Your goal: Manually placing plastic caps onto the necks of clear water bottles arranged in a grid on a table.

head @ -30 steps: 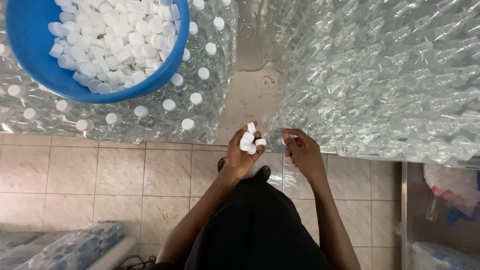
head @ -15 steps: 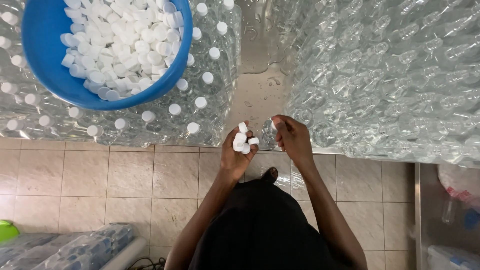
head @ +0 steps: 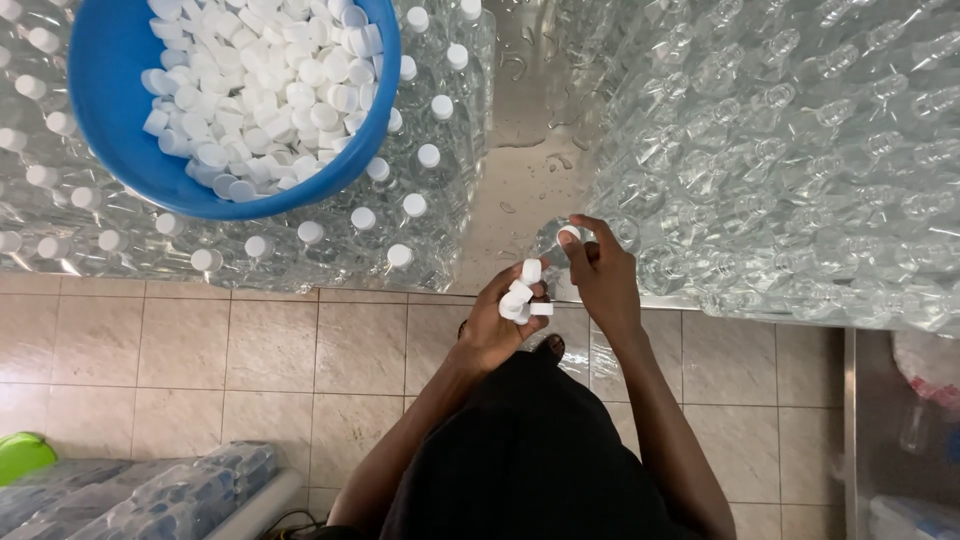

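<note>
Head view, looking straight down: uncapped clear bottles (head: 800, 150) fill the right side and run off the top and right edges, glare making single ones hard to separate. Capped clear bottles (head: 400, 215) on the left sit partly hidden under a blue bowl (head: 110, 120), itself cut off at the top, heaped with white caps (head: 260, 90). Wet steel table (head: 520, 170) shows only in the strip between the two bottle groups. Person's torso in dark clothing blocks the tiled floor (head: 200, 350) below the hands. Shrink-wrapped bottle pack (head: 150, 495) lower left is cropped, next to a green object (head: 20, 455) too cut off to identify. Versus half a second ago: right hand (head: 600, 275) has gone from near the left hand up to one bottle (head: 560, 245) at the table's front edge, and the camera has tilted, bowl now higher in frame. Right fingers pinch a single white cap (head: 570, 235) onto that bottle's neck. Left hand (head: 500, 320) is cupped, fingers curled round a small cluster of caps (head: 522, 295), just beside the right hand.
</note>
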